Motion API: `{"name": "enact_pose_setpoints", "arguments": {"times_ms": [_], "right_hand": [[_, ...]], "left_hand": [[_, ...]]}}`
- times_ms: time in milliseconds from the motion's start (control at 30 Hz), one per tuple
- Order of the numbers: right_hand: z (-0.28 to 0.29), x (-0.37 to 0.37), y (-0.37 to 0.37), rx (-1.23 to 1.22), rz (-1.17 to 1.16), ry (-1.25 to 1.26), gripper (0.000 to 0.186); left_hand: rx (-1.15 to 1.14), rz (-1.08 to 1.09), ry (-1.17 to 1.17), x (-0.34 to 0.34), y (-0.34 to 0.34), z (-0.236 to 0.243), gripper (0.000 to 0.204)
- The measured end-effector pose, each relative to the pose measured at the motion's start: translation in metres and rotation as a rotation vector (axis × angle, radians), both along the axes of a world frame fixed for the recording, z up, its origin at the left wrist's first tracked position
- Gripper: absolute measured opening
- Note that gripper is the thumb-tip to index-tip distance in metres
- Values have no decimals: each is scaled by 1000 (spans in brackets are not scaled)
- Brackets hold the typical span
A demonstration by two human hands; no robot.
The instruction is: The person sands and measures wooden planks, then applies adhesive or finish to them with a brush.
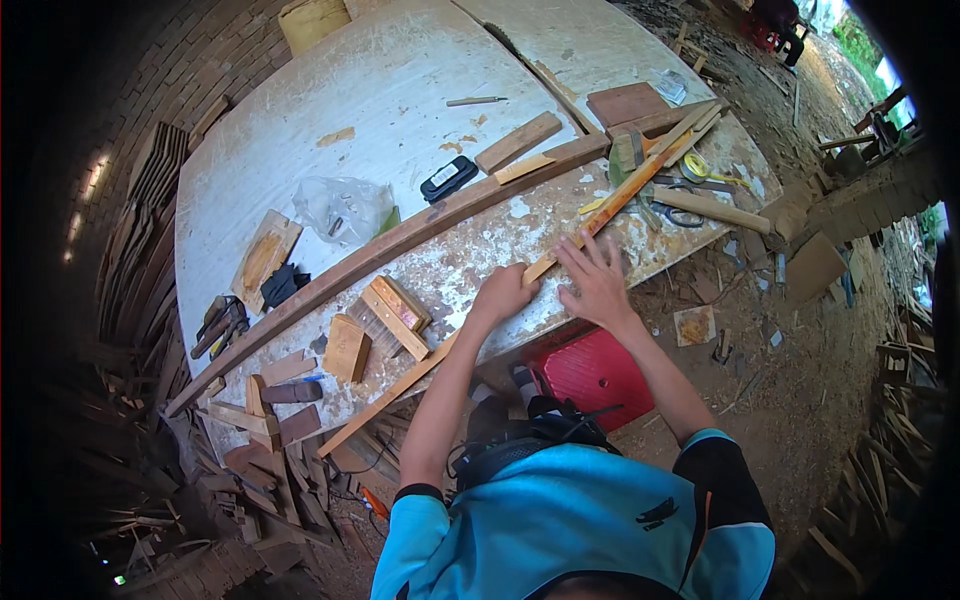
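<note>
The long wooden strip (541,267) lies directly under your fingers, crossing the near edge of the worktable (500,240) at a slant. Its long axis runs from between 7 and 8 o'clock, where the lower end reaches out past the table edge, to between 1 and 2 o'clock, among the tools. Your left hand (505,297) is the nearer to that lower end; its fingers are curled in narrow around the strip. Your right hand (595,275) sits just beside it at 2 o'clock, nearer the upper end, its fingers spread wide with the tips at the strip (slight blur leaves it uncertain whether they press or only rest). A short bare length of strip shows between your two hands. From your left hand, the dark beam (430,220) lies at 10 to 11 o'clock, apart from the strip here and converging with it toward the upper right; the wooden block (345,350) is between 8 and 9. From your right hand, the tape measure (693,167) lies between 1 and 2 o'clock, the mallet handle (715,208) at 2.
</note>
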State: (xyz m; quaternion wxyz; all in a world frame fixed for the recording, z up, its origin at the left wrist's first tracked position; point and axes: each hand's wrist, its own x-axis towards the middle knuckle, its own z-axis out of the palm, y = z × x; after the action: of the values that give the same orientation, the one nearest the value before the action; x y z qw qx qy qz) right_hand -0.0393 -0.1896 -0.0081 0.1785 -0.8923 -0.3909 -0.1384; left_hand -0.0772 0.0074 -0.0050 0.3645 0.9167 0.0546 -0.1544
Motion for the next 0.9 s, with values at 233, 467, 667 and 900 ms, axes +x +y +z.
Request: {"name": "enact_pose_setpoints", "arguments": {"times_ms": [233, 467, 667, 900], "right_hand": [[1, -4, -3, 14, -51, 53, 63], [-1, 4, -6, 47, -94, 106, 66], [-3, 4, -3, 6, -33, 112, 63], [-3, 0, 2, 0, -6, 113, 64]], "left_hand": [[-30, 8, -37, -1, 0, 0, 38], [-24, -12, 14, 0, 1, 0, 37], [-56, -10, -7, 1, 3, -4, 37], [-93, 12, -1, 1, 3, -3, 35]]}}
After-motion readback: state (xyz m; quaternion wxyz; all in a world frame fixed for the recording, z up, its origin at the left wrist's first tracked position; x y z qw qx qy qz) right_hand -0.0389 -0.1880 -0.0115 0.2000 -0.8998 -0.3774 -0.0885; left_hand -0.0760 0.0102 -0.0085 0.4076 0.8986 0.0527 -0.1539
